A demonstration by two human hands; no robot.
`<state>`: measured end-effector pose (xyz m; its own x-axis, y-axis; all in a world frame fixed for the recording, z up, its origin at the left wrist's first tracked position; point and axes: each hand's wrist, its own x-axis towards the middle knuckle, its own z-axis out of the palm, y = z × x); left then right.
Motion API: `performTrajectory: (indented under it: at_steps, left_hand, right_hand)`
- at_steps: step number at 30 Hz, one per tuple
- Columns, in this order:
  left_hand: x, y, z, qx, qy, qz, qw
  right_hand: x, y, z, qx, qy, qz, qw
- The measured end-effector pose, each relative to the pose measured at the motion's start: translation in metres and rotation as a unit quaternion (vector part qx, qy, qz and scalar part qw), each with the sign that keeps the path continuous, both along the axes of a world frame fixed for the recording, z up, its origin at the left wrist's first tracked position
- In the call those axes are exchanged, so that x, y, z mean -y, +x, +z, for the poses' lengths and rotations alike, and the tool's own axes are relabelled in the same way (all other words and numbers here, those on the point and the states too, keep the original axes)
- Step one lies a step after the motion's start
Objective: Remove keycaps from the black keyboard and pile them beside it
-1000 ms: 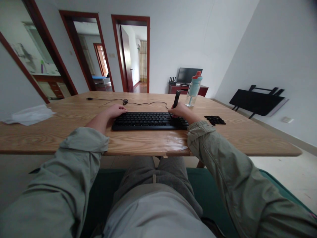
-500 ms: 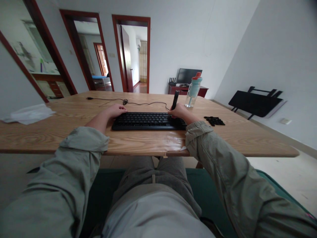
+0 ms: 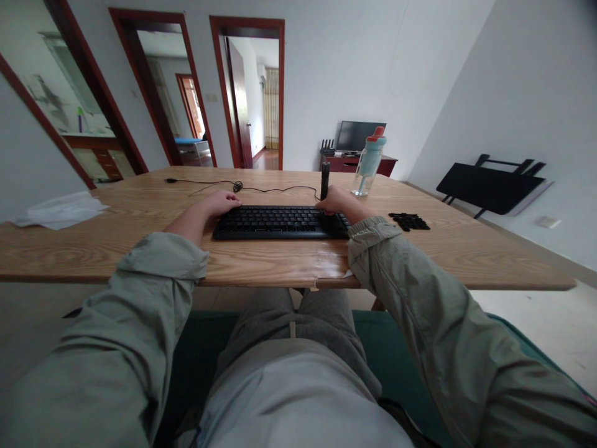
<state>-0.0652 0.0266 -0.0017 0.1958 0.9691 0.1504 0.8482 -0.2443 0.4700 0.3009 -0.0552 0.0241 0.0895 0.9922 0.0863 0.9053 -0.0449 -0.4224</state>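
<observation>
A black keyboard lies flat near the front of the wooden table. My left hand is at its far left corner, with fingers curled over the edge and the thumb tucked in. Over the keyboard's right part, my right hand is closed round a black stick-like tool held almost upright. The tool's lower end is hidden by my fingers, so its kind does not show. Right of this hand lies a pile of small black pieces.
The keyboard's thin cable, with a knot, runs left behind the keyboard. Behind my right hand stands a clear water bottle with a red lid. White crumpled sheeting lies at the left of the wooden table.
The black tool has gone from leaning right to nearly upright in my right hand. My left hand keeps its place on the keyboard. The whole view has shifted slightly.
</observation>
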Motion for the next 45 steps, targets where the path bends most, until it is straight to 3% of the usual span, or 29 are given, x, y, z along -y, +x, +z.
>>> performTrajectory:
  at_steps: [6,15,26,31,36,40,45]
  left_hand:
    - [-0.002,0.0,-0.001,-0.007,-0.005,0.001,1.0]
    - [0.001,0.001,0.001,-0.021,-0.01,-0.002,1.0]
    - [0.003,0.001,0.0,0.025,-0.008,0.008,1.0]
    - [-0.001,0.0,-0.002,0.015,-0.01,-0.002,1.0]
    - [-0.001,0.0,-0.002,0.018,0.0,0.003,1.0]
    - [0.01,0.005,0.004,0.017,-0.004,0.004,1.0]
    - [0.014,0.008,0.005,0.029,-0.011,0.012,0.999]
  right_hand:
    - [-0.005,-0.002,0.002,0.004,-0.002,-0.006,1.0]
    - [0.009,0.019,-0.004,-0.13,0.011,0.009,0.991]
    - [-0.002,-0.002,0.007,0.021,-0.006,0.026,0.999]
    - [0.004,0.002,0.006,-0.026,-0.013,0.024,0.999]
    - [0.019,0.021,0.009,-0.135,0.057,0.031,0.989]
    - [0.034,0.046,0.016,-0.233,0.124,0.027,0.964]
    - [0.056,0.116,0.009,-0.28,0.194,-0.037,0.939]
